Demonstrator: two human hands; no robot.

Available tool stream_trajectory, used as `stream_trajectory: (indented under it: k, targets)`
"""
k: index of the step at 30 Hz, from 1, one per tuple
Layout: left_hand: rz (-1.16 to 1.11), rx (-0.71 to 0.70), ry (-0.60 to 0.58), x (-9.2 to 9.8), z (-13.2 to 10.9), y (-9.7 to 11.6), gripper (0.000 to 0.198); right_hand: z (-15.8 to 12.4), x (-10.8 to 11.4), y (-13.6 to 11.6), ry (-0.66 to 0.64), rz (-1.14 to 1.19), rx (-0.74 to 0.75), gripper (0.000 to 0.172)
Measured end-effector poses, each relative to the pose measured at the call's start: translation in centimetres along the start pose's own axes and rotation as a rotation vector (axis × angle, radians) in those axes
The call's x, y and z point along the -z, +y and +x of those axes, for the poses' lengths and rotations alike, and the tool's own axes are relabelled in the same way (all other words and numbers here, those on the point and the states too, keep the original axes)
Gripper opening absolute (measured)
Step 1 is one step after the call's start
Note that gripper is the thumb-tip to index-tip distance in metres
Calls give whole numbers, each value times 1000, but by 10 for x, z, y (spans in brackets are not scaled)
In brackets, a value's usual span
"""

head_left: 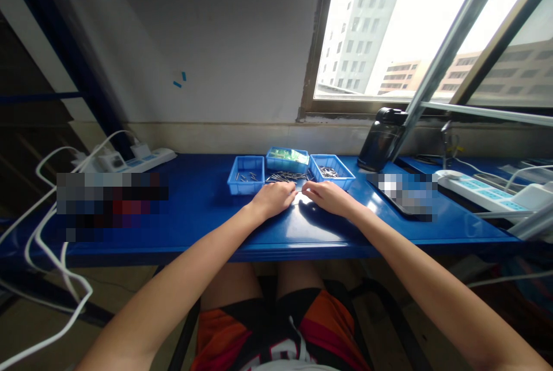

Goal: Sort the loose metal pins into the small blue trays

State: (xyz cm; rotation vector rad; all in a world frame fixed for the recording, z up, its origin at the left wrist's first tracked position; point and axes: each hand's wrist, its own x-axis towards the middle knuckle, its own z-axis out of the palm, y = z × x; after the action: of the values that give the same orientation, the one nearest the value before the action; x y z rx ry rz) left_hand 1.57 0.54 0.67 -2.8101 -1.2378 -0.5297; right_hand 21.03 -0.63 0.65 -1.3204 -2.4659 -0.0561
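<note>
My left hand (276, 197) and my right hand (327, 193) are close together, low over the blue table (207, 201). The fingers of both are closed, and whatever is between them is too small or hidden to make out. Just beyond the fingertips lies a pile of thin dark metal pieces (286, 176). Past my left hand stands a blue bin (245, 188) with a few slim pieces in it. A second blue bin (344, 181), near my right hand, contains many small metal parts. Between them at the back, another blue bin (276, 167) contains a green and clear plastic packet (294, 156).
A black bottle (381, 139) stands by the window frame. A phone-like flat object (404, 201), partly pixelated, lies on the right. Power strips with white cables sit at both sides, one at the right (477, 191) and one at the left (151, 160). Pixelated items cover the left.
</note>
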Motion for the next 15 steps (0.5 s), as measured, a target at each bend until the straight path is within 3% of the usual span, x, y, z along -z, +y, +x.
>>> stream_trajectory:
  k: [15]
  targets:
    - [12,82,-2,3,-1,2,26,0,-1,2,25,-41,-56,29]
